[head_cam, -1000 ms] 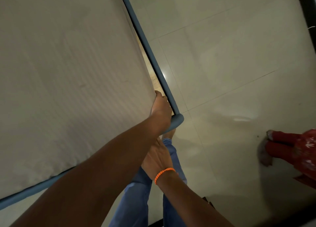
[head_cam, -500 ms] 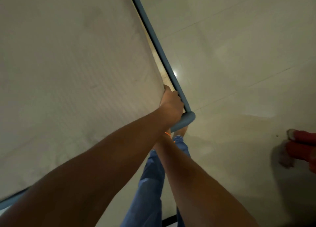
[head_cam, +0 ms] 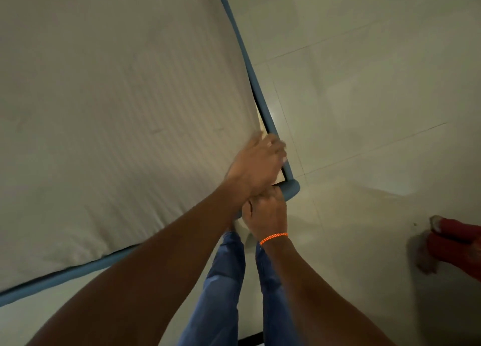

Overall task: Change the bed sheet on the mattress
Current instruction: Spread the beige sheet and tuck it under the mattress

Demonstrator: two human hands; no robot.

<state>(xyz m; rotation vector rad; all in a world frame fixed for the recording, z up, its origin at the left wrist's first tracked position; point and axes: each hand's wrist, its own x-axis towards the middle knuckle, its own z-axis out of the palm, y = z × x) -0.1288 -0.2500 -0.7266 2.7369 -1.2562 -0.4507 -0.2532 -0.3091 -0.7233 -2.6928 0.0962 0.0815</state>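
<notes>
Corner of a mattress (head_cam: 117, 111) covered by a pale, faintly striped bed sheet (head_cam: 156, 67), seen from above. Left hand (head_cam: 256, 164) lies over the sheeted corner with its fingers (head_cam: 273, 147) blurred but roughly straight and spread, reaching across the sheet's edge to the blue bed frame (head_cam: 256, 85); whether they pinch any cloth cannot be told. Right hand (head_cam: 265, 211) sits just below and partly beneath the left wrist, at the mattress corner, its fingers curled inward and hidden under the left hand, so what they hold, if anything, cannot be told. An orange bracelet (head_cam: 273, 238) circles the right wrist.

Sheet and mattress extend up and to the left of both sets of fingers, filling most of the view. Frame runs just beyond the left fingers along the right edge, rounds a corner immediately right of the right fingers, and continues along the lower edge to the lower left. A narrow gap shows between mattress edge and frame just above the left fingers.

Below the hands stand legs in blue trousers (head_cam: 223, 280) on a pale tiled floor (head_cam: 364, 85). Well to the right of the fingers, a red-clad figure (head_cam: 455, 241) enters at the picture's edge
</notes>
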